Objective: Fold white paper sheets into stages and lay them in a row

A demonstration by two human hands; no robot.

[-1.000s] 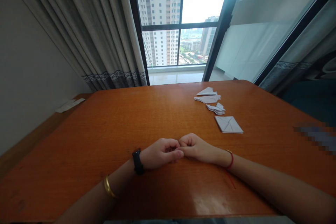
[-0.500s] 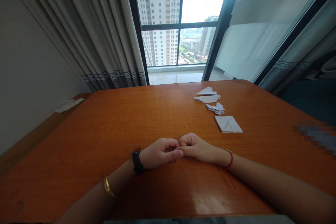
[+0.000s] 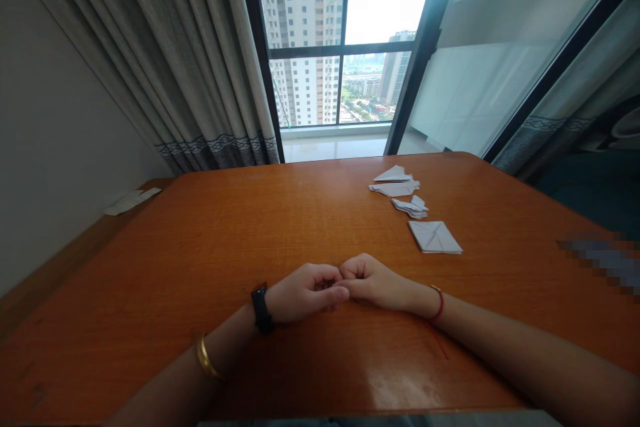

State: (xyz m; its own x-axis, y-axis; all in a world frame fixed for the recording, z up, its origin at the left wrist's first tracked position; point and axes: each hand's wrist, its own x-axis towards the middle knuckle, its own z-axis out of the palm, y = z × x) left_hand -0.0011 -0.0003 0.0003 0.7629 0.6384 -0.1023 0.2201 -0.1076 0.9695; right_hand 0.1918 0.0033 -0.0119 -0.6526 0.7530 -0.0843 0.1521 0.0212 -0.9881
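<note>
Four folded white papers are noted on the tabletop (image 3: 280, 213), set in a staggered line. The square (image 3: 435, 237) lies flat, nearest the person, creases crossing its upper face. Just beyond it and slightly left is a folded scrap (image 3: 410, 207). Farther beyond the square, also to its left, lie the near dart (image 3: 395, 188) and the far dart (image 3: 394, 174), close together.

The left hand (image 3: 304, 292) and right hand (image 3: 380, 285) rest on the person's side of the square, to its left. Both have fingers curled inward and meet at the fingertips. Neither appears to hold anything; an item hidden between them cannot be ruled out. Neither touches the square.

Progress, in judgement: all four papers appear folded and set aside, with no folding under way. Whether any work is left cannot be established from this view.
</note>
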